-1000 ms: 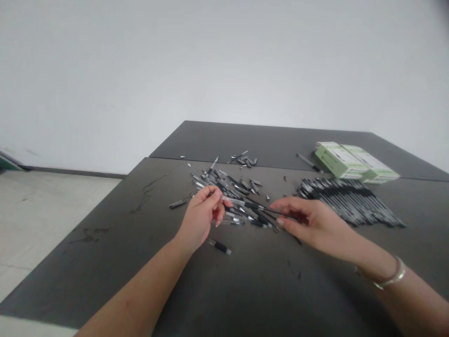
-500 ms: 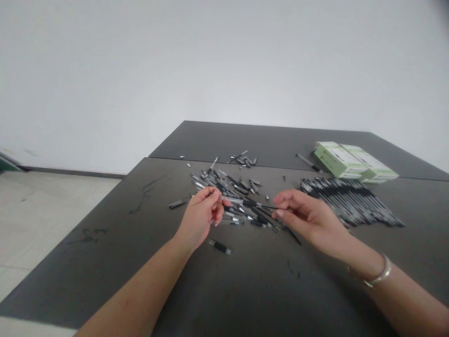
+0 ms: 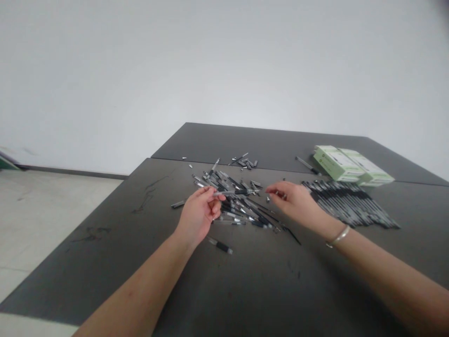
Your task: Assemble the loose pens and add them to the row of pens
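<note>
My left hand [image 3: 201, 210] is closed around the rear end of a clear pen [image 3: 229, 192] with a black grip, which points right over the pile. A thin refill tip shows at its front end. My right hand [image 3: 293, 201] hovers just right of that tip, apart from it, with fingers curved and a gap between thumb and forefinger. Nothing shows in it. Closest to its fingertips is a small silver cone tip [image 3: 268, 199] on the table. Below both hands lies a loose pile of pen parts [image 3: 245, 213], clear barrels and black refills.
To the right, a row of assembled pens [image 3: 354, 203] lies side by side. Two green and white boxes [image 3: 336, 164] stand behind it, with a single pen [image 3: 307, 165] beside them. Several pen caps [image 3: 248, 164] lie at the back. One barrel [image 3: 220, 245] sits in front of the pile.
The black refill, earlier sticking far out of the pen toward my right hand, is now inside the barrel with only its tip out. My right hand has let go and shifted left and slightly up.
</note>
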Motion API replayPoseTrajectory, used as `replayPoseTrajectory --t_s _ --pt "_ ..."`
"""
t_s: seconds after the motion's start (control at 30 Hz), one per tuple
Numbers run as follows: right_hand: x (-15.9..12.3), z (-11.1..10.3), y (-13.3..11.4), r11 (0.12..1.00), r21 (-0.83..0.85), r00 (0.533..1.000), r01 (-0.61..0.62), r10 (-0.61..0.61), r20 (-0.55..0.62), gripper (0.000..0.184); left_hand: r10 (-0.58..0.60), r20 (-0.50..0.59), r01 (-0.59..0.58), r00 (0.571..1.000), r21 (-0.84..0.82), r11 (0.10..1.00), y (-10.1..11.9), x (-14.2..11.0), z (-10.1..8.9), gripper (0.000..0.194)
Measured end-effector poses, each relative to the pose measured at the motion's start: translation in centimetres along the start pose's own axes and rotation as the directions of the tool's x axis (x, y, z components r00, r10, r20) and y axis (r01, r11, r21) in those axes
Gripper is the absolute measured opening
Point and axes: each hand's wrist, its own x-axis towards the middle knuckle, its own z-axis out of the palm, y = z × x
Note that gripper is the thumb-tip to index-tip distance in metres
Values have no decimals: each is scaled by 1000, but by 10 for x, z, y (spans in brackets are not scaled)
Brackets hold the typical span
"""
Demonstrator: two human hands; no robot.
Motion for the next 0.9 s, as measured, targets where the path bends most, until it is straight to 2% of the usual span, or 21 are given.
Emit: replayPoseTrajectory --t_s 0.13,0.3,0.53,0.67,0.73,0.8,0.9 --pt "20 17 -4 985 -166 996 46 -33 83 22 28 6 -28 1000 -2 1000 2 -1 0 15" --pt "33 33 -6 957 -288 990 37 4 139 21 38 -8 -38 999 -5 999 3 -1 1 15" --pt "39 44 -6 958 -284 993 27 8 121 19 29 -14 -29 999 -13 1000 3 -1 0 13" --pt "36 39 -9 967 -253 996 22 2 93 15 31 -7 -31 999 3 1000 3 -2 1 12" --pt "29 31 -10 981 -193 999 21 -11 53 12 28 -3 -28 1000 16 999 3 -2 1 12" --pt "16 21 -12 1000 3 1000 23 -23 -9 9 21 9 -22 1000 33 999 2 -2 2 12" --pt "-9 6 -17 943 324 998 -70 64 27 10 9 39 -11 999 56 998 -1 -4 3 13"
